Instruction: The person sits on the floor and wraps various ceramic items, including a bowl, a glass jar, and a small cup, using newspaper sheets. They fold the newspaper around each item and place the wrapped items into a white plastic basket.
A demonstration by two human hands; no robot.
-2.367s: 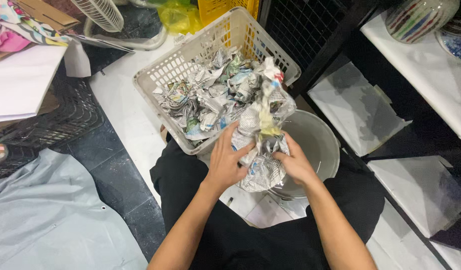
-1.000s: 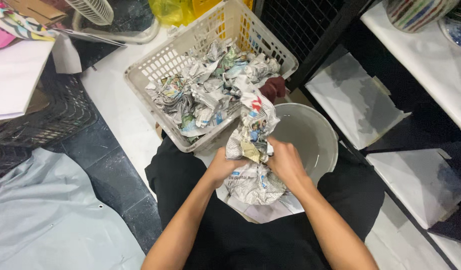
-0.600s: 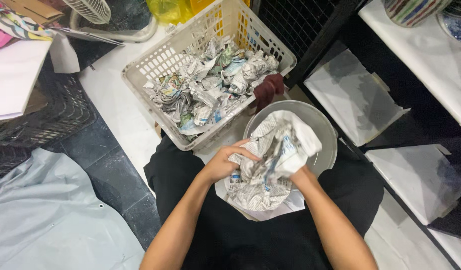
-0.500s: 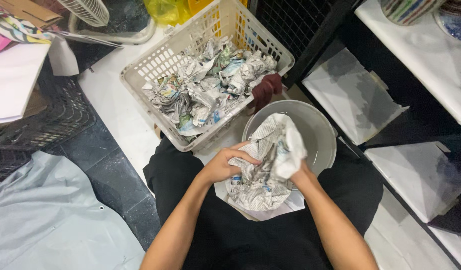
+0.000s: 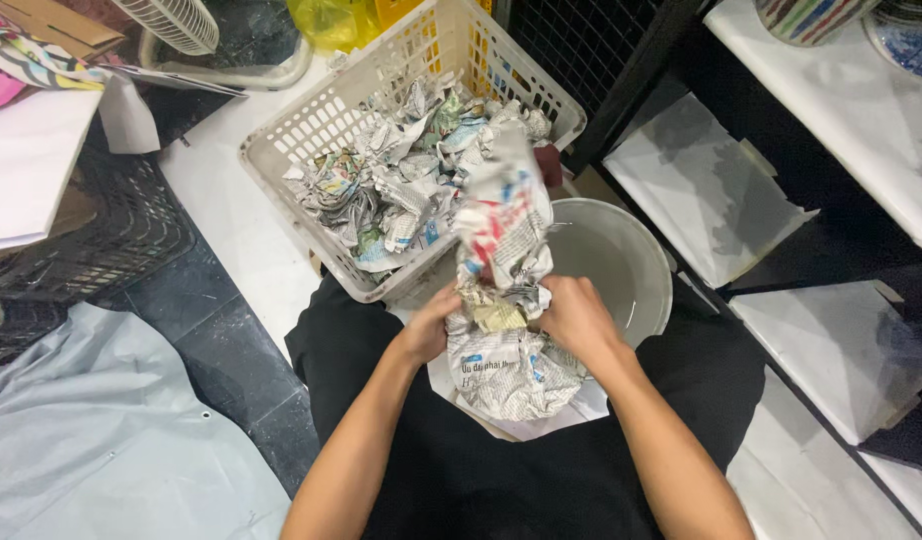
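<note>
Our fingers are clamped on a crumpled newspaper bundle (image 5: 506,330): the left hand (image 5: 428,328) pinches its left side, the right hand (image 5: 575,318) grips the right, and both close around the narrow waist where the paper is squeezed tight. Above our grip a loose twist of printed sheet stands up, blurred, so we cannot tell how it is folded; below, the rounder bulk rests over our lap, above a white sheet. To do this well, we judge it best to keep both grips close together at the waist, work the paper evenly from each side, and hold the loose top clear.

Just beyond the hands sits a grey bucket (image 5: 631,270), its rim near the right knuckles. To the left of it, a white basket (image 5: 311,140) holds many crumpled newspaper wads (image 5: 391,190). Farther out lie a black crate (image 5: 111,240), a grey tarp (image 5: 101,440) and a dark shelf (image 5: 841,110) with white liners.
</note>
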